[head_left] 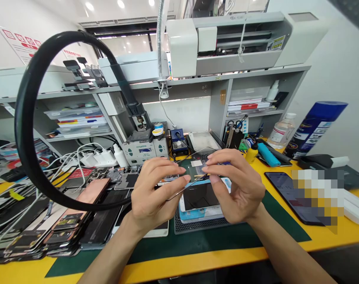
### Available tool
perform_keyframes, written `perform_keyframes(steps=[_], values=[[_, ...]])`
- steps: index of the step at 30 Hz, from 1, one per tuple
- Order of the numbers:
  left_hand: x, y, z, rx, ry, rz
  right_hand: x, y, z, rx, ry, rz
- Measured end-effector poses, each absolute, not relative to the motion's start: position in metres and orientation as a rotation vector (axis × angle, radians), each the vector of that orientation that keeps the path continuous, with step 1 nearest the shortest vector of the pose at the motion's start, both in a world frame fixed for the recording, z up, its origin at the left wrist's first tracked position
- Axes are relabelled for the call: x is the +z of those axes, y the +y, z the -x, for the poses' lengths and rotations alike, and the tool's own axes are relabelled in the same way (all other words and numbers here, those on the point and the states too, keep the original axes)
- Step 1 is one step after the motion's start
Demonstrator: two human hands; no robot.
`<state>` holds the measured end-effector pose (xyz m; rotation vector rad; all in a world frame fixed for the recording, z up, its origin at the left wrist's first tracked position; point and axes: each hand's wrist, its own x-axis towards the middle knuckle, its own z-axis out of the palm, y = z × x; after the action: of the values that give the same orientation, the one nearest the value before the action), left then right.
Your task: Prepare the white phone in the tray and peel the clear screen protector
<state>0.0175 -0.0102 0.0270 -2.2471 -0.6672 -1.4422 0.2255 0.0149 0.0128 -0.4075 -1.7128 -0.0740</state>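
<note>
My left hand (pixel 157 191) is closed around a thin pair of metal tweezers (pixel 194 181), which slants up to the right. Thumb and fingers of my right hand (pixel 237 185) are pinched together at a small, thin part with a gold-coloured end (pixel 200 175); its kind is too small to make out. The tweezers' tip reaches close to this part; whether they touch I cannot tell. Beneath both hands lies a white-framed phone with a black screen (pixel 198 196), on top of a blue-and-white flat thing (pixel 194 215). These rest on a dark perforated pad (pixel 197 227).
Stacked phones and phone parts (pixel 69 225) fill the left side of the green mat (pixel 226 236). A thick black hose (pixel 21 106) loops over them from a soldering station (pixel 142 152). At right are a dark phone (pixel 288 193), a blue spray can (pixel 317 128) and a clear bottle (pixel 281 132).
</note>
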Motion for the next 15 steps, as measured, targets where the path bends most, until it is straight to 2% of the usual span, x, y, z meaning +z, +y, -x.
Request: perform_keyframes(steps=[10, 15], values=[[0.025, -0.006, -0.016, -1.376, -0.643, 2.239, 0.012, 0.025, -0.228, -0.054, -1.692, 0.383], [0.011, 0.008, -0.015, -1.494, -0.708, 2.366, 0.012, 0.047, -0.245, 0.203, -1.66, 0.504]])
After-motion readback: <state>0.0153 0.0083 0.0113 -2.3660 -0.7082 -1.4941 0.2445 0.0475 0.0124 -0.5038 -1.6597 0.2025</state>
